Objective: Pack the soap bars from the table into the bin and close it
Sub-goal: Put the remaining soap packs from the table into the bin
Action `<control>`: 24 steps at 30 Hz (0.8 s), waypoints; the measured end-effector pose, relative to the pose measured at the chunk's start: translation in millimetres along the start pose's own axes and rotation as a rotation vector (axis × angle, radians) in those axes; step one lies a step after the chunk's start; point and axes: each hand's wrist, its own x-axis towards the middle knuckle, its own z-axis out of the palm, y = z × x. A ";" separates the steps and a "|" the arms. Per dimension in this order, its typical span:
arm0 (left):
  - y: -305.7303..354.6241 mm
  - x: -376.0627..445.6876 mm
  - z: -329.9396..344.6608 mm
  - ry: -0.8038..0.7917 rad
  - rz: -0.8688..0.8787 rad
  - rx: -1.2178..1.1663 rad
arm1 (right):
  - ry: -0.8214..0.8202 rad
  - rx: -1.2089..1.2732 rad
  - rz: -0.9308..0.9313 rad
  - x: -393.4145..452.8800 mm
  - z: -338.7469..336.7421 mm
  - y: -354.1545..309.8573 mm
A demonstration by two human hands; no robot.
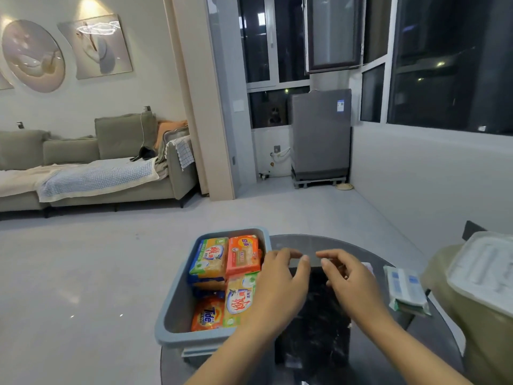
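A grey-blue bin stands open on the left part of a round dark glass table. Several wrapped soap bars lie inside: an orange-and-blue one, a red-orange one, a Tide bar and a green-edged one. My left hand hovers over the bin's right rim, fingers apart, holding nothing. My right hand hovers just right of it over the table, fingers curled and apart, empty. A white-and-blue wrapped soap bar lies on the table to the right.
A translucent white lid rests on an olive seat at the far right. A dark patterned slab lies on the table under my hands. Beyond are open floor, a sofa at left and a covered appliance by the windows.
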 end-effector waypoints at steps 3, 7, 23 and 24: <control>10.5 5.3 23.2 -0.006 -0.023 0.032 | 0.039 0.038 0.078 4.2 -18.5 16.7; 15.6 12.5 61.9 -0.122 -0.070 -0.024 | 0.074 0.141 0.207 12.1 -36.2 41.6; -33.5 59.4 168.3 -0.236 -0.362 -0.118 | 0.040 -0.289 0.515 37.9 -28.9 126.1; -38.8 60.9 172.1 -0.238 -0.385 -0.125 | 0.019 -0.261 0.555 38.6 -27.9 128.4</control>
